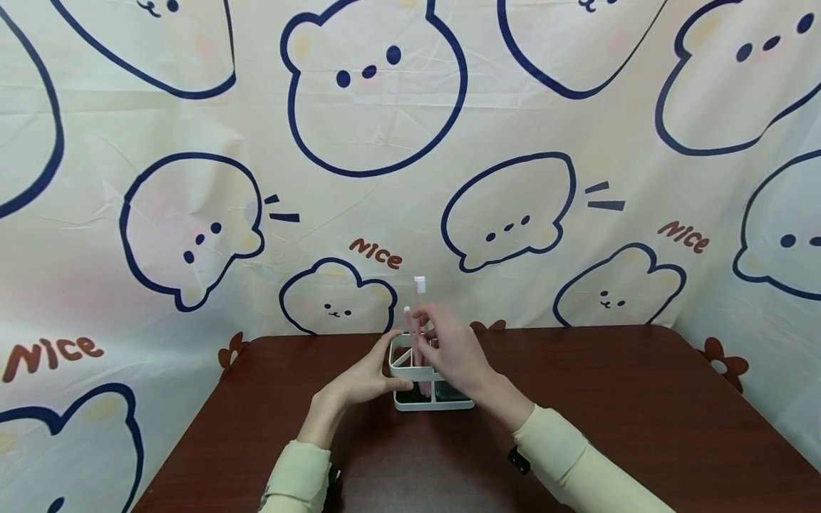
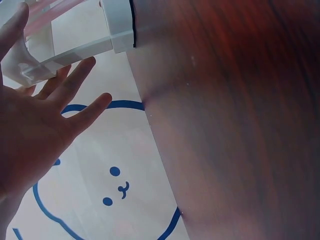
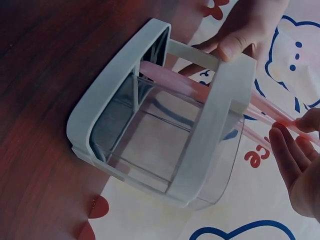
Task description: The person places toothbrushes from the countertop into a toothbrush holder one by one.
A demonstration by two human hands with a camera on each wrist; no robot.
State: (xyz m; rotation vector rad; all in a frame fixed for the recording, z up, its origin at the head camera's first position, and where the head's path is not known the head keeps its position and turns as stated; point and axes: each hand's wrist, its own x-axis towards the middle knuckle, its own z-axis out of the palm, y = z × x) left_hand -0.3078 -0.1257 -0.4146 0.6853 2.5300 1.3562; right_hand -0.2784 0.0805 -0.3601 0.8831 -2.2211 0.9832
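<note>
A white toothbrush holder (image 1: 433, 406) stands on the table, with an upper frame, a base and a clear cup (image 3: 165, 120) in one side. My left hand (image 1: 359, 379) holds the upper frame from the left, thumb at the front and fingers spread along the far side. Pink toothbrushes (image 3: 175, 82) slant through the frame, their lower ends down by the base. Above the frame my right hand (image 1: 457, 349) pinches a pink toothbrush (image 1: 420, 286) between thumb and fingers, its white bristle head upward. A second pink handle (image 1: 407, 317) rises just left of it.
The dark brown wooden table (image 1: 596, 427) extends to both sides of the holder. Behind it hangs a pale cloth (image 1: 410, 214) printed with blue bear outlines, close to the table's far edge.
</note>
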